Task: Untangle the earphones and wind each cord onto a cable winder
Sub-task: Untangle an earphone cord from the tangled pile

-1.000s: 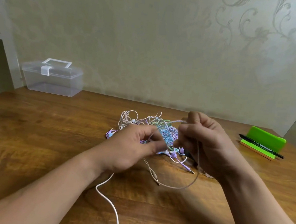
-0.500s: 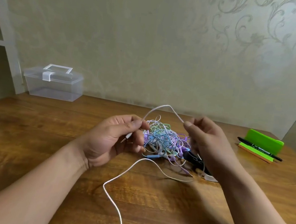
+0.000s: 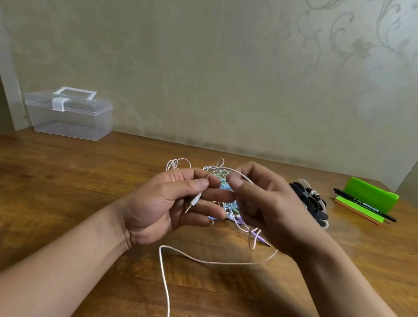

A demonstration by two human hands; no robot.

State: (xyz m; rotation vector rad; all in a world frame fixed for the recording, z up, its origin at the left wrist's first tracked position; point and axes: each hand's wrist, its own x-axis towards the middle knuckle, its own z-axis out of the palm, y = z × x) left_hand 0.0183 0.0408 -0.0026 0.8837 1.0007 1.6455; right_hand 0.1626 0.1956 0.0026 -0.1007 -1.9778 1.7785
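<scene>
Pinched between thumb and forefinger, the left grip (image 3: 169,205) holds the white cord (image 3: 164,282) just behind its plug (image 3: 191,204), with the other fingers loosely curled beneath. The right grip (image 3: 272,211) pinches the same cord a little further along.

A second ago both hands were down in the tangle (image 3: 218,172). Half a second ago they were apart, with a tall arch of cord raised between them. Now they have closed until the thumbs nearly meet, and the arch has shrunk to a small loop over the fingers. The plug end looks free, so this cord is probably being worked loose. Winding has not begun, and the winders (image 3: 309,203) lie untouched just right of the right hand.

Both forearms reach in from the near edge and converge, and the hands are raised above the surface (image 3: 68,208) in front of the tangle. The left palm is turned inward and the right knuckles face outward. Below the right grip the cord drops, sweeps left across the surface and runs out of view at the near edge.
</scene>
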